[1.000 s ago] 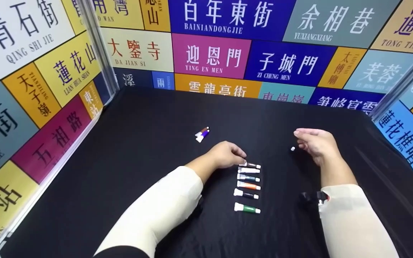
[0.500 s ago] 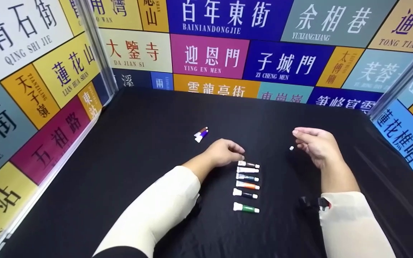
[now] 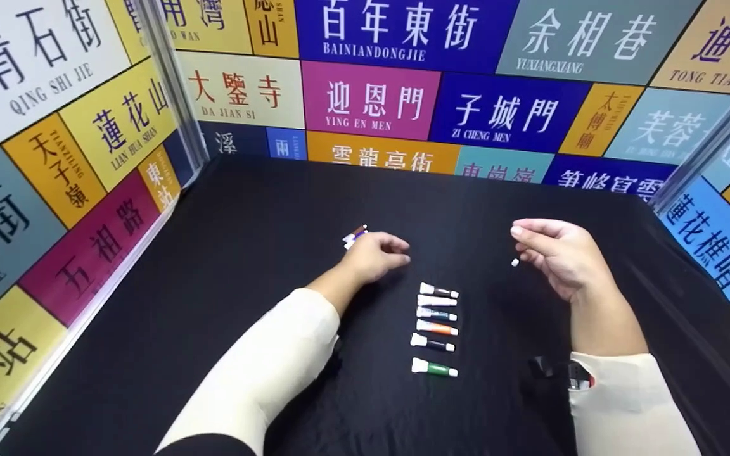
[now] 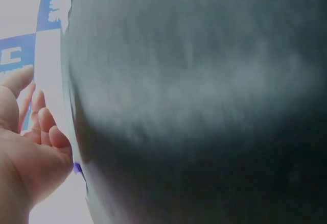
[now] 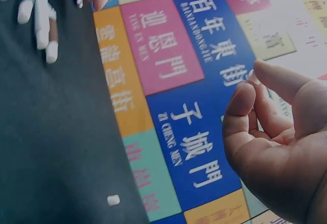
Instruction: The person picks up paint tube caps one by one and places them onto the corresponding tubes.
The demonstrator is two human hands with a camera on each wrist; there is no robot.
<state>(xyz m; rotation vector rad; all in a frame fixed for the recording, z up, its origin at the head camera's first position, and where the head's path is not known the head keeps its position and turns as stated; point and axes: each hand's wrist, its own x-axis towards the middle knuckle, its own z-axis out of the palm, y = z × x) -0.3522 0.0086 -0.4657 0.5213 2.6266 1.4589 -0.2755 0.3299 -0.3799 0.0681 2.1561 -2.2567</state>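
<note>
My left hand (image 3: 374, 258) hovers over the black cloth with fingers loosely bent and nothing in them. Behind it lie a purple paint tube (image 4: 77, 168) and a brown paint tube (image 3: 356, 232), partly hidden in the head view. My right hand (image 3: 555, 256) is raised, thumb and fingertips pinching a tiny whitish piece (image 5: 253, 77) too small to identify. Below that hand, a small white cap (image 5: 113, 200) rests on the cloth. Between the hands runs a column of paint tubes, from a dark brown tube (image 3: 439, 291) past an orange tube (image 3: 437, 327) to a green tube (image 3: 435, 368).
Black cloth (image 3: 263, 209) covers the table. Printed sign panels (image 3: 371, 98) stand along the back and sides, with clear corner posts (image 3: 178, 82). A dark strap-like piece (image 3: 541, 367) sticks out beside the right sleeve.
My left hand has left the top dark brown tube and moved left and back toward the brown and purple tubes. My right hand has shifted slightly, still pinching.
</note>
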